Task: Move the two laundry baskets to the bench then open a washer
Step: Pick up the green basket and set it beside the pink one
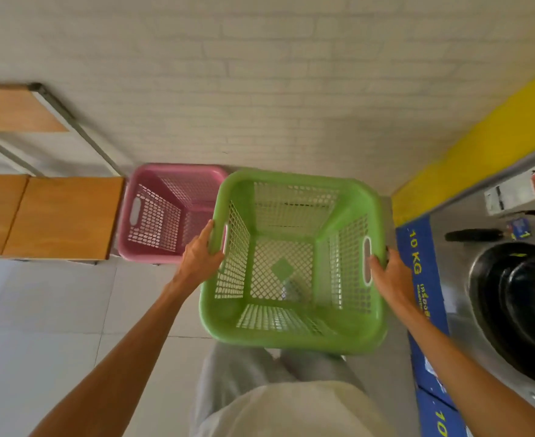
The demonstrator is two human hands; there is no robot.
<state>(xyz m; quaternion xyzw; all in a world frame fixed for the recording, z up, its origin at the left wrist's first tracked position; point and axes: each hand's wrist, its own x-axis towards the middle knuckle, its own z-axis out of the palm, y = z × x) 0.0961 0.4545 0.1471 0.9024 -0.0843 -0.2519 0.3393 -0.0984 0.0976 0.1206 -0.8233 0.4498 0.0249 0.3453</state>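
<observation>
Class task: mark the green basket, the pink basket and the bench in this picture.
green basket (294, 176): head view, far rim.
pink basket (178, 168): head view, far rim.
bench (64, 216): head view, bare wooden top.

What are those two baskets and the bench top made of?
Green basket: looks like moulded plastic, slightly glossy, with lattice walls and cut-out handles. Pink basket: seemingly the same plastic, same lattice. Bench: a wood-look top, matte orange-brown with faint grain; whether solid wood or laminate cannot be told.
</observation>
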